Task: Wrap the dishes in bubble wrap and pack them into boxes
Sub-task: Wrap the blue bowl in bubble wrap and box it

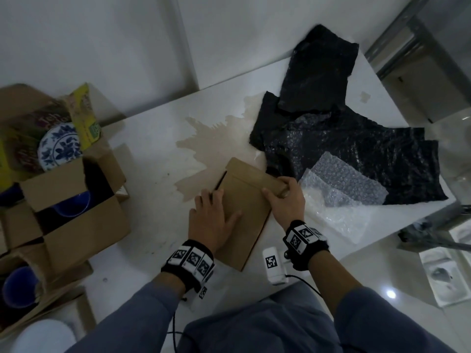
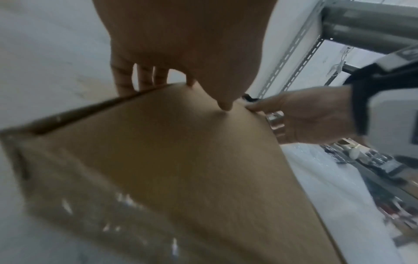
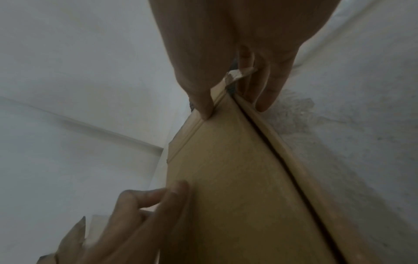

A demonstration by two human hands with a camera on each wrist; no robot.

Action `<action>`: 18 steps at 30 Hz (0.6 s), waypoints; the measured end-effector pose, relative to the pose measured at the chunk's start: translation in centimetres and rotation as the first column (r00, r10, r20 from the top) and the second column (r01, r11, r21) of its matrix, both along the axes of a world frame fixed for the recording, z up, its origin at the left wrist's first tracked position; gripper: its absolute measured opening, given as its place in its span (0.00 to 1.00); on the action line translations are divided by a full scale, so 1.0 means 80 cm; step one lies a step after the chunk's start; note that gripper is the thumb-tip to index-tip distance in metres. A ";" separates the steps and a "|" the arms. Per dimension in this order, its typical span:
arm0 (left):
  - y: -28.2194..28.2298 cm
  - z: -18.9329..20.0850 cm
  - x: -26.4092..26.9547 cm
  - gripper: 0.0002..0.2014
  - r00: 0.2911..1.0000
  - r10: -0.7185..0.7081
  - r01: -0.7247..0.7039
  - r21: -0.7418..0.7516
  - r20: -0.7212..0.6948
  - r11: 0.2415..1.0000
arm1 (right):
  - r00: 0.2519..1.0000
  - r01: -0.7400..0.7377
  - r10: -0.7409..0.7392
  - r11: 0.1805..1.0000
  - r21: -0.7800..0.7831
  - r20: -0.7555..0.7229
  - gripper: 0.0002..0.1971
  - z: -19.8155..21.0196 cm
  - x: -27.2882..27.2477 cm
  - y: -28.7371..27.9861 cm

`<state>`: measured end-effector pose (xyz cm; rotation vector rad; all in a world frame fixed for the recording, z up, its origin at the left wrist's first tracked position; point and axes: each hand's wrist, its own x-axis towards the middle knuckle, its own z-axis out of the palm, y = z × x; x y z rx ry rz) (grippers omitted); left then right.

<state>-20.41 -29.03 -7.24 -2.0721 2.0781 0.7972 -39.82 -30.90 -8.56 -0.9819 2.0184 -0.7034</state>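
A flattened brown cardboard box [image 1: 244, 200] lies on the white table [image 1: 153, 194] in front of me. My left hand [image 1: 219, 206] holds its left edge, thumb on top and fingers over the rim. My right hand [image 1: 276, 191] pinches the far right corner, thumb on top and fingers curled beneath. In the right wrist view the box [image 3: 237, 178] shows a slit between its two layers. Clear bubble wrap [image 1: 344, 189] lies just right of the box, on sheets of black bubble wrap [image 1: 344, 138].
Open cardboard boxes [image 1: 76, 220] stand at the left, holding a blue-and-white plate [image 1: 60, 146], a blue bowl [image 1: 76, 205] and a blue cup [image 1: 19, 286]. A brownish stain [image 1: 204, 149] marks the table. A white tagged device [image 1: 272, 266] lies by the near edge.
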 end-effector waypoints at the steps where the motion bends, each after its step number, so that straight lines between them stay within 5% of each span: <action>1: -0.007 0.002 0.004 0.28 0.998 0.023 -0.026 -0.054 -0.053 0.998 | 1.000 0.021 -0.021 1.000 -0.002 0.008 0.27 -0.001 0.000 0.002; 4: -0.040 0.010 0.017 0.16 0.981 0.096 -0.108 -0.067 -0.172 0.992 | 0.989 0.135 -0.135 0.991 -0.004 0.065 0.34 0.001 0.003 0.011; 9: -0.055 0.011 0.039 0.20 0.951 0.138 -0.102 0.141 -0.276 0.985 | 0.943 0.266 -0.268 0.963 0.041 0.195 0.39 -0.002 0.014 0.030; 14: -0.003 0.002 0.062 0.16 0.759 0.478 -0.301 0.414 -0.442 0.859 | 0.975 0.145 -0.149 0.989 0.036 0.166 0.31 -0.008 0.020 0.037; 18: 0.013 -0.007 0.065 0.20 0.784 0.400 -0.284 0.298 -0.475 0.911 | 0.985 0.096 -0.098 0.995 0.021 0.145 0.28 -0.016 0.027 0.047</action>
